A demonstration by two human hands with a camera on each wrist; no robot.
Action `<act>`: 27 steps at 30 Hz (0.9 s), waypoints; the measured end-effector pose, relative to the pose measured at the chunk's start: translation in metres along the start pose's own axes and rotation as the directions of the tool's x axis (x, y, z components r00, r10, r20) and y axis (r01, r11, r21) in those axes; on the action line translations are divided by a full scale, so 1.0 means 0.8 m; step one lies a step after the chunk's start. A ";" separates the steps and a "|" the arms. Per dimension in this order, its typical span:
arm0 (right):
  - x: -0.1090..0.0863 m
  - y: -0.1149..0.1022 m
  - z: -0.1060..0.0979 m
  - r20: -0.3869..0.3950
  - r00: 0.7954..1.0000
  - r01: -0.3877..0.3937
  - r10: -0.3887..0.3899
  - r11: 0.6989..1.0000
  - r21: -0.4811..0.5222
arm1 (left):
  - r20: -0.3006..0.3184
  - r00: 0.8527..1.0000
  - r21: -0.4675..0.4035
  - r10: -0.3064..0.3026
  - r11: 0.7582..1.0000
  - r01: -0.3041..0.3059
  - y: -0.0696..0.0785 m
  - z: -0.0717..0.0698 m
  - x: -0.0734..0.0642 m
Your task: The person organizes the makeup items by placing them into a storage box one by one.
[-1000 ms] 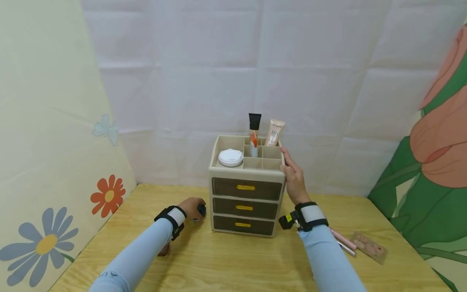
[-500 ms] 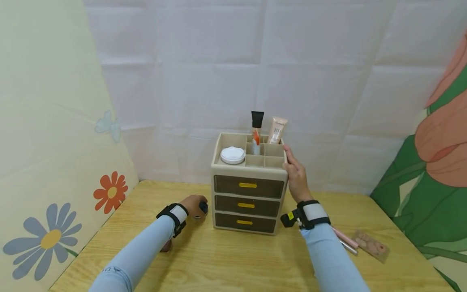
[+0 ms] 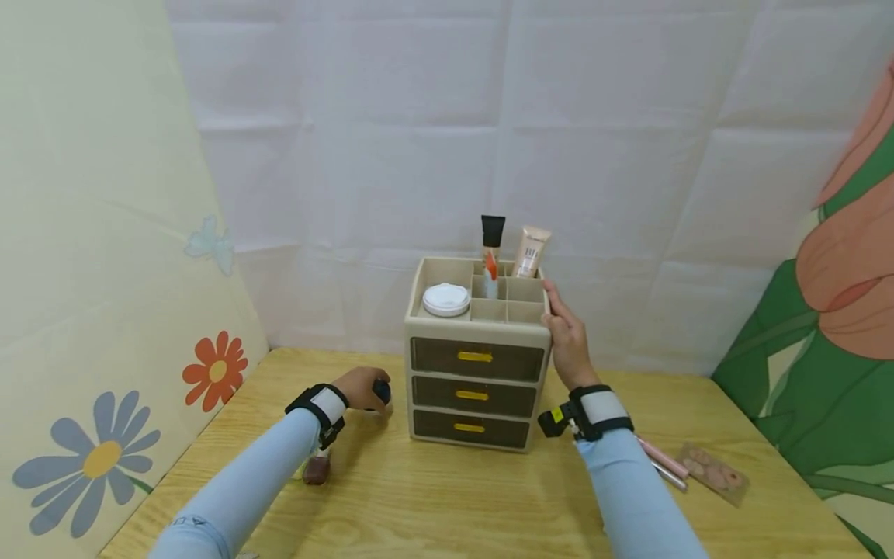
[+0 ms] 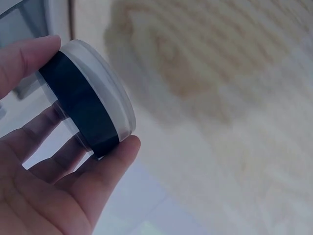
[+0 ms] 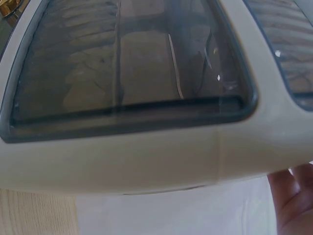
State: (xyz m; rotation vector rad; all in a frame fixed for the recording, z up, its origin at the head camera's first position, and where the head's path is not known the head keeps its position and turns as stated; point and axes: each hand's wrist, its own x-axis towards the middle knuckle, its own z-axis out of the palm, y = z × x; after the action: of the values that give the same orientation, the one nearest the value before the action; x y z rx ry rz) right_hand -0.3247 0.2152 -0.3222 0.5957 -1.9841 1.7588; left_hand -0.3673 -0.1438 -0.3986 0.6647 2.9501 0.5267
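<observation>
My left hand (image 3: 363,388) holds a small round cosmetic jar (image 4: 88,98) with a dark band and clear rims, thumb on one side and fingers on the other. In the left wrist view the jar is tilted on its side. My right hand (image 3: 569,349) grips the upper right side of a beige makeup organizer (image 3: 478,329) with three dark drawers. On its top stand a black-capped tube (image 3: 492,248) and a pale BB cream tube (image 3: 531,252). A round white compact (image 3: 446,300) lies in the left compartment. The right wrist view shows the organizer close up; part of that hand is cut off.
Right of the right forearm lie a pink tube (image 3: 663,456), a silver tube (image 3: 669,474) and a flat patterned palette (image 3: 714,473). Beside the left forearm is a small dark red bottle (image 3: 317,469). A white cloth (image 3: 349,194) hangs behind the wooden table (image 3: 447,512).
My left hand has moved slightly left with the jar, away from the organizer. More of the dark red bottle now shows by the forearm. The right hand stays on the organizer.
</observation>
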 end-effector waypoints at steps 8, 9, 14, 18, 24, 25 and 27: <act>0.002 0.001 0.003 -0.005 1.000 0.000 0.000 1.000 -0.025 | -0.001 0.999 0.031 0.034 0.999 -0.033 0.003 -0.067 -0.020; 0.002 0.001 0.002 -0.007 1.000 0.002 -0.002 1.000 -0.026 | 0.002 0.999 0.038 0.039 0.998 -0.039 0.006 -0.077 -0.024; 0.002 -0.001 0.001 -0.010 1.000 -0.006 0.005 1.000 -0.024 | 0.028 0.997 0.030 0.068 0.997 -0.069 0.022 -0.127 -0.040; 0.001 -0.001 0.001 -0.002 1.000 -0.013 0.013 1.000 -0.008 | 0.041 0.994 0.019 0.102 0.995 -0.103 0.037 -0.161 -0.050; 0.002 0.001 -0.001 -0.005 1.000 -0.012 0.012 1.000 0.003 | 0.039 0.989 0.046 0.140 0.989 -0.141 0.062 -0.204 -0.049; 0.002 0.002 -0.002 -0.005 1.000 -0.014 0.014 1.000 0.002 | 0.038 0.988 0.050 0.147 0.988 -0.148 0.067 -0.210 -0.049; 0.001 0.003 -0.003 -0.006 1.000 -0.012 0.012 1.000 -0.002 | 0.036 0.987 0.056 0.159 0.985 -0.160 0.078 -0.221 -0.046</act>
State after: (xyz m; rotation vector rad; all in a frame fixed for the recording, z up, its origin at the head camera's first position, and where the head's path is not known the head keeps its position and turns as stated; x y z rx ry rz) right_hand -0.3267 0.2177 -0.3230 0.5779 -1.9889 1.7634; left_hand -0.3341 -0.1626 -0.2110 0.9127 2.9083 0.4382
